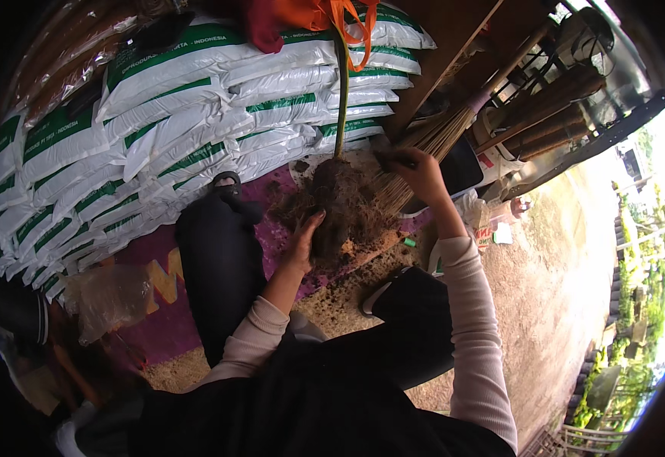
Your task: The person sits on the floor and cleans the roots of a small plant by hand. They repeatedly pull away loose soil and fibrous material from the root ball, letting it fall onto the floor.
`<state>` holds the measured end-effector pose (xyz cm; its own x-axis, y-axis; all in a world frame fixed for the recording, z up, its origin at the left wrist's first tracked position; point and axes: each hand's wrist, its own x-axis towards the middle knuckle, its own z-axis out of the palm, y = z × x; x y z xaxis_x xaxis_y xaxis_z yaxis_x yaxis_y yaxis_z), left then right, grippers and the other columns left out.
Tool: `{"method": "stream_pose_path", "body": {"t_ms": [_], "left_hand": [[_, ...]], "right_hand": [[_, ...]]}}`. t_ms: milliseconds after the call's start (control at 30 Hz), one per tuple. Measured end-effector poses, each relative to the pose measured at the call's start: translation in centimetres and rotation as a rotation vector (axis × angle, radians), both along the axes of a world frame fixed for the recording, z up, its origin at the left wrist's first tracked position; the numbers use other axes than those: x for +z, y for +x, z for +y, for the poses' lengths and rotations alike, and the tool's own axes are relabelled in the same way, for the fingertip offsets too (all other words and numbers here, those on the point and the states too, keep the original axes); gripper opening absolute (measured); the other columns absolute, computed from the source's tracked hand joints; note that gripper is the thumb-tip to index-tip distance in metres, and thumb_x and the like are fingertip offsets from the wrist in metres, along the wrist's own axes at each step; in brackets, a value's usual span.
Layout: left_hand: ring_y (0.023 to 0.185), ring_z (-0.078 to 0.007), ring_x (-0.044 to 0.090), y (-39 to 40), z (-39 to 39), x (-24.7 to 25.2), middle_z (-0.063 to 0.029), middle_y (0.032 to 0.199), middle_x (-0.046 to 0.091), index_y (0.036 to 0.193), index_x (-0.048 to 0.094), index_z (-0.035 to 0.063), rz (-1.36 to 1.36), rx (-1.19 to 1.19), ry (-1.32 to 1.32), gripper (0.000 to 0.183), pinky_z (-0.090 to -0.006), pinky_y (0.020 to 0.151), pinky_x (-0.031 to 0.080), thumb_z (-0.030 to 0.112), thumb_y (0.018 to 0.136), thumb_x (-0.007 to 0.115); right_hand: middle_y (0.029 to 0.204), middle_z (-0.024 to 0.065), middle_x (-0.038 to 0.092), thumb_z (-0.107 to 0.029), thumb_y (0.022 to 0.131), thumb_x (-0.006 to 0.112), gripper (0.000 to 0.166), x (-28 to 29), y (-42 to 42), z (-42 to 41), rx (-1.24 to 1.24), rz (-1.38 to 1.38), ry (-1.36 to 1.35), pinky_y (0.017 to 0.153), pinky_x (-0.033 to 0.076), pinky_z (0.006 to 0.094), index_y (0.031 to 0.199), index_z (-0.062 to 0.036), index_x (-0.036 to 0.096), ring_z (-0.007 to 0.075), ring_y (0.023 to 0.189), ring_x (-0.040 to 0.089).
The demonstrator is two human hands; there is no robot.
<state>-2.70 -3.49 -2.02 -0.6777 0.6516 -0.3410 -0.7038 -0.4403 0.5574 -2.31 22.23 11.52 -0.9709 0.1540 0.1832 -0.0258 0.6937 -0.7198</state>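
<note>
A plant's root ball, dark with soil and stringy roots, stands in front of me with a green stem rising from it. My left hand is cupped against its near left side, the fingers pressed to the roots. To the right of the stem and a little apart from the roots, my right hand has its fingers pinched together on a dark clump. Whether that clump is soil or root is hard to tell. Crumbled soil lies scattered around the root ball.
Stacked white-and-green sacks form a wall behind the plant. A stick broom leans at the right, close to my right hand. A purple printed sheet covers part of the ground. A clear plastic bag lies left; orange straps hang above.
</note>
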Motion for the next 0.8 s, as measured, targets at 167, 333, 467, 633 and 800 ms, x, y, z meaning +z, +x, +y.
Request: {"method": "stream_pose_path", "body": {"t_ms": [167,333,467,633,800], "left_hand": [[0.125,-0.0178,0.041,0.8,0.3,-2.4,-0.0050,0.138,0.042,0.136,0.041,0.0102,0.008,0.064,0.069,0.062,-0.0381,0.102,0.034,0.049,0.088,0.053],[0.128,-0.0167,0.038,1.1,1.3,-2.7,-0.0044,0.141,0.038,0.138,0.039,0.0083,0.021,0.122,0.036,0.065,-0.0331,0.105,0.030,0.049,0.089,0.052],[0.129,-0.0177,0.035,1.7,0.6,1.5,-0.0064,0.140,0.039,0.139,0.036,0.0073,0.103,0.070,0.192,0.068,-0.0345,0.106,0.028,0.047,0.087,0.055],[0.121,-0.0183,0.044,1.4,0.9,3.0,-0.0071,0.131,0.047,0.138,0.036,0.0058,0.290,0.144,0.064,0.071,-0.0348,0.104,0.033,0.031,0.081,0.069],[0.117,-0.0187,0.047,1.7,1.2,4.8,-0.0070,0.127,0.050,0.136,0.036,0.0043,0.329,0.145,0.102,0.071,-0.0338,0.102,0.035,0.012,0.075,0.073]], "right_hand": [[0.096,0.0054,0.065,-0.002,0.082,0.064,0.021,7.0,2.0,-3.9,0.124,0.002,-0.249,0.082,0.048,0.0253,0.103,0.0011,0.061,0.0101,0.089,0.061],[0.091,0.0063,0.065,0.001,0.074,0.070,0.027,6.6,4.0,-7.9,0.410,-0.158,-0.173,0.079,0.049,0.0265,0.100,0.0002,0.062,0.0124,0.086,0.062],[0.086,0.0087,0.066,-0.003,0.069,0.074,0.030,5.1,4.6,-11.1,0.308,-0.061,0.049,0.073,0.051,0.0292,0.096,-0.0018,0.063,0.0181,0.081,0.066],[0.089,0.0090,0.062,-0.014,0.065,0.077,0.038,3.3,3.9,-10.6,0.159,0.091,0.223,0.069,0.051,0.0373,0.098,-0.0055,0.059,0.0299,0.081,0.063],[0.088,0.0116,0.061,-0.007,0.068,0.076,0.036,3.4,3.9,-9.6,0.190,0.035,0.203,0.071,0.050,0.0334,0.098,-0.0013,0.057,0.0277,0.083,0.063]]}}
